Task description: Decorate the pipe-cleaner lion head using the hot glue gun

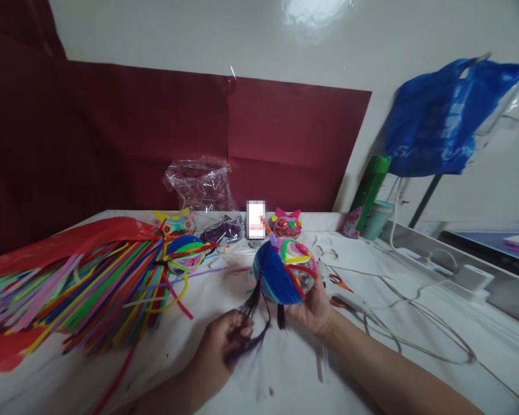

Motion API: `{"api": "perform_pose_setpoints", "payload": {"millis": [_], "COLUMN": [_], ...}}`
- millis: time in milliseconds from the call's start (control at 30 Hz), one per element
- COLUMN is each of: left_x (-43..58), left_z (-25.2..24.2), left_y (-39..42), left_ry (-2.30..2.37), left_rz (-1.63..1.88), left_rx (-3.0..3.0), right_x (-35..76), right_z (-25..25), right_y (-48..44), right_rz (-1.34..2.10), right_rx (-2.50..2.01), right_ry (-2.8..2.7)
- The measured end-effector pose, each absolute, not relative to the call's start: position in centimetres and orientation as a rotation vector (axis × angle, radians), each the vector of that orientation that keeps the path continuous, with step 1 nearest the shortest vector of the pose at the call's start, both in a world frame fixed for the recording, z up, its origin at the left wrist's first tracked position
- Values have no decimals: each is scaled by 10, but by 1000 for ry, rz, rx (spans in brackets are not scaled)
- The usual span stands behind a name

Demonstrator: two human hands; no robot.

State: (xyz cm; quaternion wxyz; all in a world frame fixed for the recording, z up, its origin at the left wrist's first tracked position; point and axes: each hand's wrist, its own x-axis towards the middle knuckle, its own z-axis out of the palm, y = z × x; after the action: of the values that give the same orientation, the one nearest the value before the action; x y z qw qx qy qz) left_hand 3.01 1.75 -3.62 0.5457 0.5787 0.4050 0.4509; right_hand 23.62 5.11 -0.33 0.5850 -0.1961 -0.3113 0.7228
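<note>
A round craft head (pixel 279 282), covered in blue, pink, yellow and red pipe cleaners, is tilted above the middle of the table. My right hand (pixel 313 308) is closed on its right underside, and some of those fingers are hidden behind it. Dark purple, hair-like tassels (pixel 253 302) hang from the blue side. My left hand (pixel 231 337) is closed around one tassel, below and left of the head. Behind the head sits a smaller pink and red craft face (pixel 288 225) with pointed ears.
Many loose colored pipe cleaners (pixel 82 288) spread from red wrapping (pixel 125 229) at left, beside another blue-striped craft ball (pixel 184 253). Scissors (pixel 339 283) and looping cables (pixel 398 334) lie right. A dark purple bundle (pixel 222 230) and a green cylinder (pixel 371 183) stand farther back.
</note>
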Motion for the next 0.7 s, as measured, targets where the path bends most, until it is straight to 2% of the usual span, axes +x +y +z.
{"api": "perform_pose_setpoints", "payload": {"millis": [200, 367, 700], "left_x": [27, 26, 27], "left_z": [-30, -28, -26], "left_y": [18, 20, 20], "left_ry": [1056, 951, 707], "left_rz": [1148, 1218, 1132], "left_rx": [1472, 1365, 1029], "right_x": [229, 220, 203], "right_z": [-4, -9, -11], "right_y": [47, 41, 38], "right_rz": [1733, 1851, 1675], "right_rx": [-468, -470, -491], "right_ry": [-770, -794, -854]}}
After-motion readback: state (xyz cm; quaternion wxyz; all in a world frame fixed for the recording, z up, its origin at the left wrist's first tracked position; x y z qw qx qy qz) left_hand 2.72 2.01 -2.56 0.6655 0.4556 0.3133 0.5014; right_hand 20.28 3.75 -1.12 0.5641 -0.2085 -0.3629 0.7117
